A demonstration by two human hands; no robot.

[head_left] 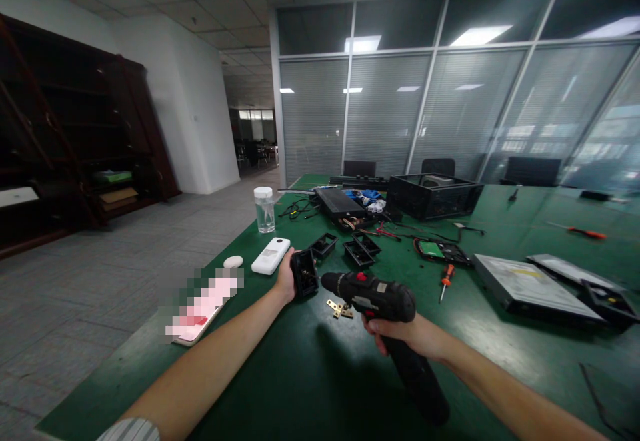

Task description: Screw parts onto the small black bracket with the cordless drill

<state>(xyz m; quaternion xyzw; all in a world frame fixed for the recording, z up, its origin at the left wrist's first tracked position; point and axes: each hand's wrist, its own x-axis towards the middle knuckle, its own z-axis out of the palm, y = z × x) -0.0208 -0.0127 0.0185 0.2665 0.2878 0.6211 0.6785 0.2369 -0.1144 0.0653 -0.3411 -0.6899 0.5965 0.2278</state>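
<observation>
My left hand is closed on a small open black plastic box, tilted so its hollow side faces the drill. My right hand grips a black cordless drill by its handle, fingers wrapped near the trigger. The chuck points left at the box, and a narrow gap seems to lie between them; whether a bit reaches inside I cannot tell. Below the chuck, several small brass-coloured metal plates lie on the green table. More black boxes like the held one lie just beyond.
At left are a pink phone-like item, partly pixelated, a white device and a clear bottle. An orange screwdriver, a green circuit board and a silver drive lie right. A black case stands behind.
</observation>
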